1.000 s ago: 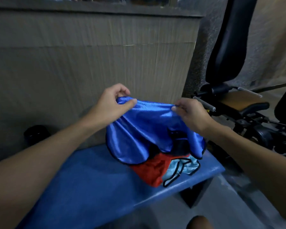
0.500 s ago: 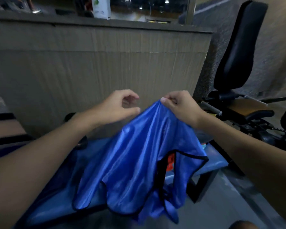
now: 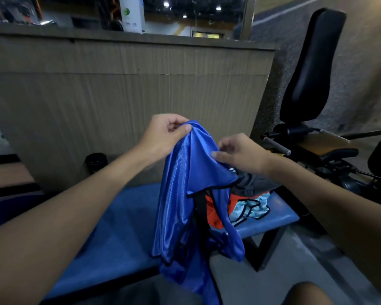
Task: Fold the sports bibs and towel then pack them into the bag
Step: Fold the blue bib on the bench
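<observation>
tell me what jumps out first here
A shiny blue bib hangs centre frame, its top pinched by the left hand, the right hand holding its side. Behind it, a red bib and a pale-blue bib lie heaped at the right end of the blue bench.

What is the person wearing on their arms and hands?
Nothing visible. The left hand and right hand are ungloved, with no ring or watch showing, and both forearms are bare to the frame's edge; no sleeve comes into view.
</observation>
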`<state>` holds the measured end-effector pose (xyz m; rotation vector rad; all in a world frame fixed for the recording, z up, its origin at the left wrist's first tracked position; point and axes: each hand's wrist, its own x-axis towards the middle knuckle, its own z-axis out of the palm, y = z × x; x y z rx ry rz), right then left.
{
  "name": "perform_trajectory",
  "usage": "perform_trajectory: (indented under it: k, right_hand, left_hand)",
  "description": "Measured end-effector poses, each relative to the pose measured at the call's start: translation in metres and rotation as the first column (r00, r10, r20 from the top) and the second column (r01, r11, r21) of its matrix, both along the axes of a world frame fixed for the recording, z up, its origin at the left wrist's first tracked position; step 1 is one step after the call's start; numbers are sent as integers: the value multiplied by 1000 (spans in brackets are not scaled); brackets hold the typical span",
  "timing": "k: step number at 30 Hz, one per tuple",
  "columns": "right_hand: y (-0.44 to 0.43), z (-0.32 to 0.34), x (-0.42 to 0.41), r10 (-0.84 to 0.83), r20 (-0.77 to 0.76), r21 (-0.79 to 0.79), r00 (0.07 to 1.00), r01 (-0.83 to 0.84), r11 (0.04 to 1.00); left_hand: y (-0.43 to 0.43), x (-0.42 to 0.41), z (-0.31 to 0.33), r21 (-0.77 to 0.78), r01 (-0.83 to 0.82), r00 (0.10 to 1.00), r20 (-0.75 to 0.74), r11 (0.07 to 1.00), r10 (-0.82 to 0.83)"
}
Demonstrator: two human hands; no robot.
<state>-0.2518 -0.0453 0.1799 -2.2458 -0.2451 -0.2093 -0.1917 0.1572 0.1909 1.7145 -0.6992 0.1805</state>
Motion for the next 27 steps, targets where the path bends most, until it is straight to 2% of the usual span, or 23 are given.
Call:
perform_trajectory:
  k: [2, 9, 12, 15, 17, 23, 27]
  right_hand:
    - [-2, -1, -2, -27, 8, -38, 1000, 27, 999]
    - [22, 25, -7, -62, 82, 92, 995, 54, 994]
    - [35, 32, -5, -100, 112, 178, 989, 79, 981]
    - [44, 37, -2, -143, 79, 279, 987, 116, 953]
    - [48, 42, -2, -165, 44, 359, 985, 138, 923]
    - [50, 39, -4, -160, 2, 393, 987, 147, 908]
    - [48, 36, -2, -179, 53, 315, 982, 153, 937]
  left_hand:
    - [7, 7, 2, 44, -42, 999, 12, 998, 42]
    - [20, 12, -6, 217, -192, 981, 79, 957, 179]
    - [16, -7, -1, 183, -146, 989, 60, 972, 137]
    - [13, -27, 8, 134, 50, 992, -122, 990, -34]
    - [11, -33, 11, 132, 123, 977, -190, 984, -96]
    - [10, -35, 11, 150, 93, 989, -131, 984, -73]
    - [13, -31, 10, 104, 31, 997, -72, 994, -24]
